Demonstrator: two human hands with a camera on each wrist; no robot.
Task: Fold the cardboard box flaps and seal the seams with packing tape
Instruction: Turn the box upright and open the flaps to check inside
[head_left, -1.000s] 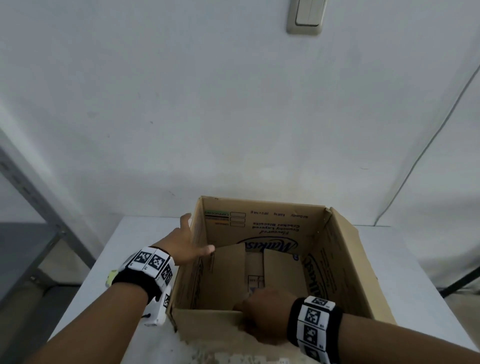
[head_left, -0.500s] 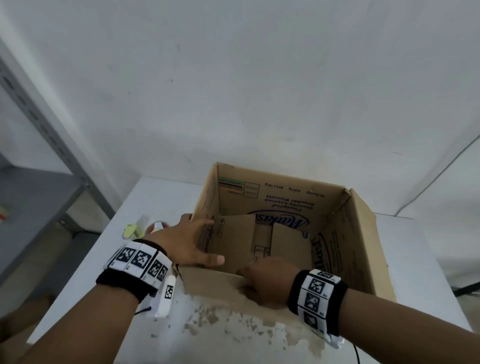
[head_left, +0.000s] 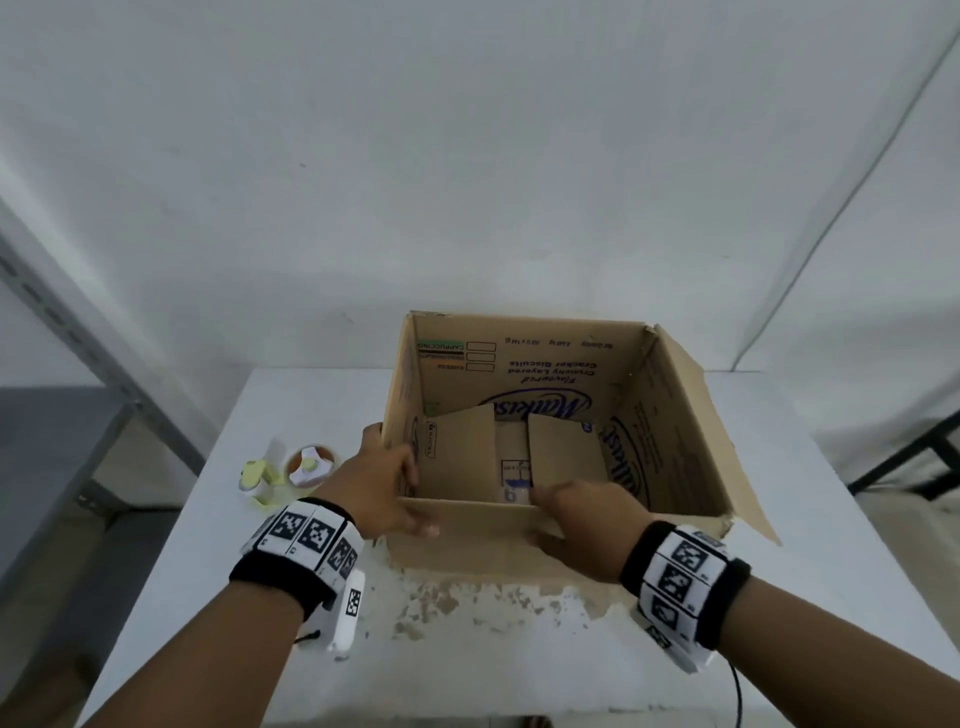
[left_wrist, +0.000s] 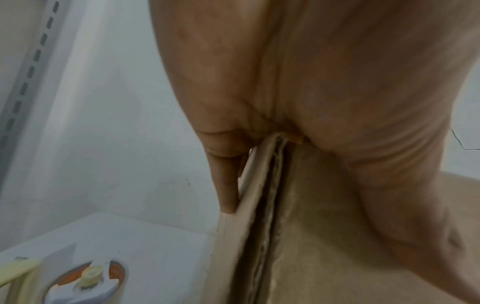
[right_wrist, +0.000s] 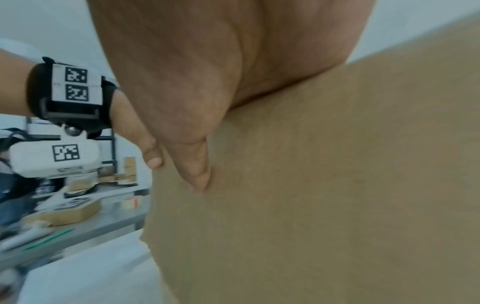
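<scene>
An open brown cardboard box (head_left: 550, 374) stands on the white table (head_left: 291, 395), printing on its inner walls. Two bottom flaps (head_left: 462, 452) lie half raised inside, with a gap between them. The right top flap (head_left: 717, 431) splays outward. My left hand (head_left: 395, 493) grips the near-left corner, fingers over the left wall and thumb on the near face. In the left wrist view the hand (left_wrist: 272, 131) straddles the cardboard edge (left_wrist: 262, 205). My right hand (head_left: 566, 506) grips the near wall's rim, fingers inside. Its thumb (right_wrist: 197, 164) presses the box's outer face (right_wrist: 337, 185).
A roll of tape (head_left: 310, 464) in a white holder and a pale yellow item (head_left: 258, 475) lie on the table left of the box. The tabletop is worn bare in a patch (head_left: 493, 603) before the box. A grey metal shelf (head_left: 62, 426) stands at the left, a wall close behind.
My left hand has slid from the left wall's rim back to the near-left corner. The right hand has stayed on the near wall. The view has pulled back, showing the tape.
</scene>
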